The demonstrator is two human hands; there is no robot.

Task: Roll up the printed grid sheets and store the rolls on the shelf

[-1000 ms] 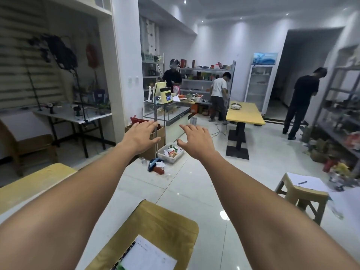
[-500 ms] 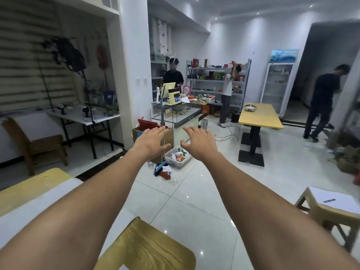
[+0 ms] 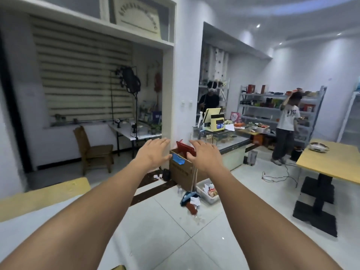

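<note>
Both arms reached forward, palms down. The left hand (image 3: 153,154) and right hand (image 3: 204,156) had straight, slightly spread fingers and held nothing, hovering side by side in front of a box (image 3: 183,172) on the floor. A white sheet (image 3: 15,234) lay on the table (image 3: 48,193) at lower left, its print too blurred to tell. A shelf (image 3: 272,108) stood far back right.

Two hands fill centre frame: left hand (image 3: 153,153) and right hand (image 3: 203,155). Two people stand upper right: person in black (image 3: 210,100), person in white (image 3: 288,118). One wooden chair (image 3: 93,151), one cardboard box (image 3: 182,173).
</note>
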